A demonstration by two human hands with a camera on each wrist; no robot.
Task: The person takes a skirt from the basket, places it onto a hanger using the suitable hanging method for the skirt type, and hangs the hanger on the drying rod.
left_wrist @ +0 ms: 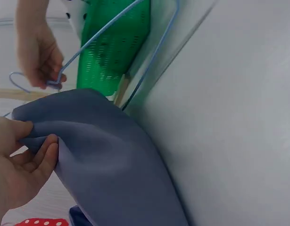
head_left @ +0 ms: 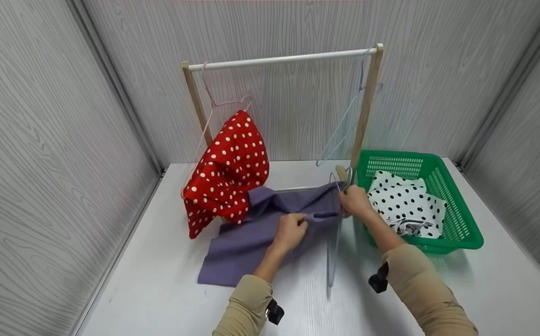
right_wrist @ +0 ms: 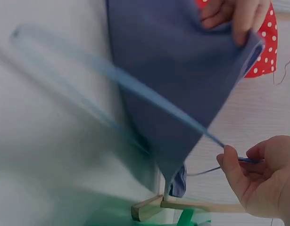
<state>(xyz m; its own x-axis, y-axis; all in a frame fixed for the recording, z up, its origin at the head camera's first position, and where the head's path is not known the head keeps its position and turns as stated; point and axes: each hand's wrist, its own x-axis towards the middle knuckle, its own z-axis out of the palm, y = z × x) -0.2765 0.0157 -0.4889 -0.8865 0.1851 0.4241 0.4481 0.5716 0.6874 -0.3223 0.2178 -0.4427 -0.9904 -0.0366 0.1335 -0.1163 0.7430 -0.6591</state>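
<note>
My left hand pinches the upper edge of a purple-grey cloth, which drapes down over the table. In the left wrist view the cloth's fold is gathered between thumb and fingers. To the right, my right hand grips a light blue clothes hanger near its hook. The hanger's body slants down beside the cloth and overlaps it in the right wrist view. A red cloth with white dots hangs from a pink hanger left of the purple-grey cloth.
A rack with a white rail and wooden posts stands at the back. Another blue hanger hangs at its right end. On the right, a green basket holds a white cloth with black dots. Walls enclose the table's back and sides.
</note>
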